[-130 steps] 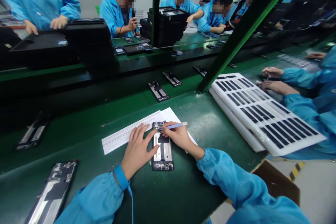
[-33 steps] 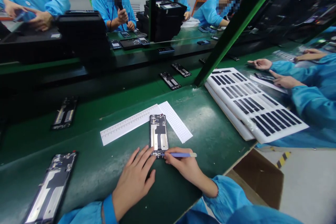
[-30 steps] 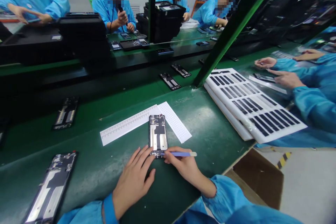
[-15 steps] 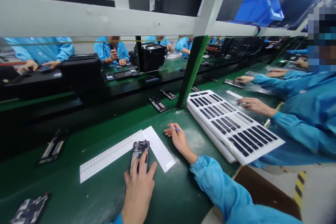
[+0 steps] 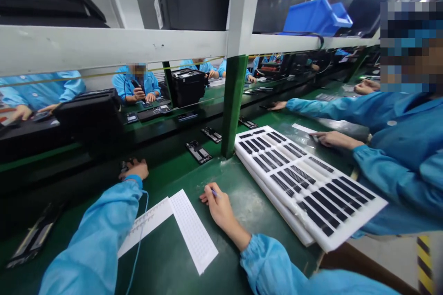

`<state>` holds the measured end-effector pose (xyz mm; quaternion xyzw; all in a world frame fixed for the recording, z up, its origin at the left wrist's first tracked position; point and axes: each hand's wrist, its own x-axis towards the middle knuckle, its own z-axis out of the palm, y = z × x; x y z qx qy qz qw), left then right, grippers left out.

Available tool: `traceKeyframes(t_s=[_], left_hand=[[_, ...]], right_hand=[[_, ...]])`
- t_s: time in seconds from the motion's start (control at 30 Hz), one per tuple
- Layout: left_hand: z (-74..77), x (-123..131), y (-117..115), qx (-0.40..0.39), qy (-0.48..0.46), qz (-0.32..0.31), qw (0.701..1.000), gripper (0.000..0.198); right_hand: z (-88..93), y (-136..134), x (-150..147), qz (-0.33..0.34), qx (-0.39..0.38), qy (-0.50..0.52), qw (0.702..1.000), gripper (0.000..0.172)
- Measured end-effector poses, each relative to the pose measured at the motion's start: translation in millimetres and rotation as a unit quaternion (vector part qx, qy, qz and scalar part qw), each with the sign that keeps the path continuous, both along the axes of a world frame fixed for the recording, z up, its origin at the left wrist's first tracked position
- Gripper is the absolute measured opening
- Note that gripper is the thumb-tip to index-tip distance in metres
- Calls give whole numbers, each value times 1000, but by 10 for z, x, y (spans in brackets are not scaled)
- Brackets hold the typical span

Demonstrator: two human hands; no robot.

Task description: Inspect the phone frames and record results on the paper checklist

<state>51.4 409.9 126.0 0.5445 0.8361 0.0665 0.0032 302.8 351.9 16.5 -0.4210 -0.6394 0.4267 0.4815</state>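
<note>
My left hand (image 5: 135, 169) is stretched out to the dark strip beyond the green bench, closed on an opened phone (image 5: 123, 166), most of which the hand covers. A pale blue cord (image 5: 141, 230) hangs from the left cuff. My right hand (image 5: 218, 205) rests on the bench with its fingers curled around a slim purple stick-like tool (image 5: 214, 192), its kind not clear. Just left of that hand lies a white sticker sheet (image 5: 194, 230) with rows of small marks. A second white label strip (image 5: 147, 223) meets it at an angle, partly behind my left sleeve.
A white foam tray (image 5: 289, 166) with black strips stands right of my right hand. A green post (image 5: 233, 106) rises behind it. Opened phones (image 5: 198, 152) lie along the strip, another (image 5: 34, 237) at left. A co-worker's hand (image 5: 334, 139) is beyond the tray.
My left hand has left the bench by the label sheets and reached forward and left, taking the opened phone with it. My right hand keeps the purple tool. The view has turned rightward.
</note>
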Motion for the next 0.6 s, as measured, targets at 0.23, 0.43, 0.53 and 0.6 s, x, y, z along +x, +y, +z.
traceKeyframes(t_s=[0.23, 0.43, 0.53, 0.6], left_hand=[[-311, 1264, 714, -1, -56, -119, 991, 54], [-393, 1865, 1117, -65, -80, -116, 988, 43], [-312, 1693, 1117, -65, -65, -105, 990, 42], [-221, 1500, 1068, -56, -51, -103, 992, 40]], right_hand=[[-7, 20, 22, 7, -2, -17, 1000, 43], [9, 39, 55, -16, 7, -28, 999, 48], [22, 34, 38, 5, -6, -5, 1000, 48], [18, 33, 25, 15, -16, 15, 1000, 49]])
